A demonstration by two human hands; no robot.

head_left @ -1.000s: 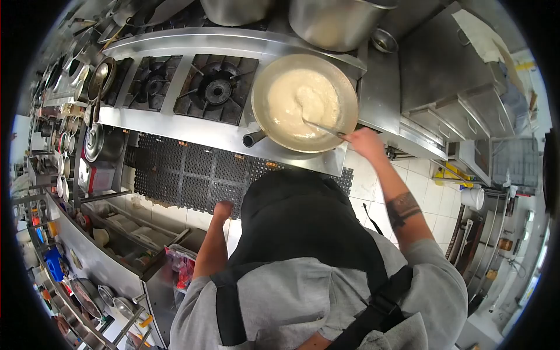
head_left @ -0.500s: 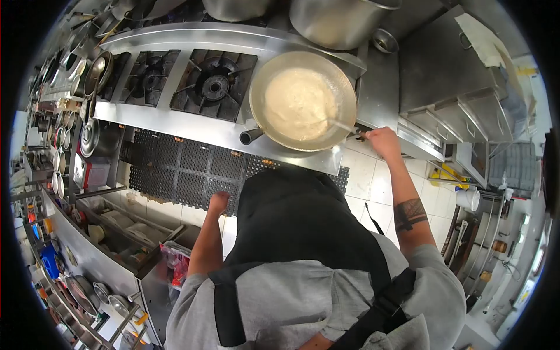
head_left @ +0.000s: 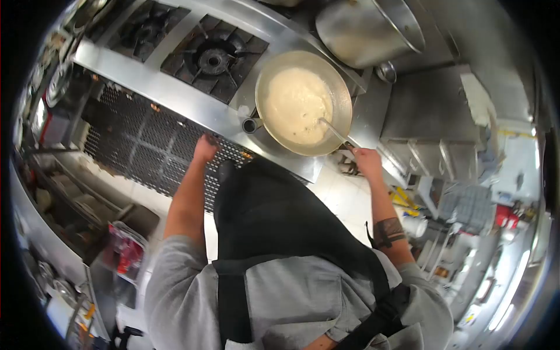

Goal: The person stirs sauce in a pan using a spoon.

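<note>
Swung round since half a second ago, the head view is now crossed at a steeper slant by the stove [head_left: 175, 96], and the left hand [head_left: 205, 150] has been brought nearer its front edge.

In this head view, a wide, shallow pan [head_left: 343, 100] is set on the stove beside an uncovered burner [head_left: 214, 60], and a pale mixture [head_left: 296, 99] is held in it. A metal utensil [head_left: 332, 129] is gripped by its dark end in the right hand [head_left: 366, 160], just outside the rim; its far end is sunk in the mixture, so its shape cannot be told. The left hand is seen above the perforated mat [head_left: 140, 140]; whether it is open or closed, or holds anything, cannot be made out.

By its looks, the mixture should be judged soft and thick, with some drag felt on the utensil, which is probably stiff and light and best held at that dark end. The filled pan would likely be found heavy (and perhaps hot), so the hollow handle [head_left: 249, 125] would be preferred to the bare rim.
</note>
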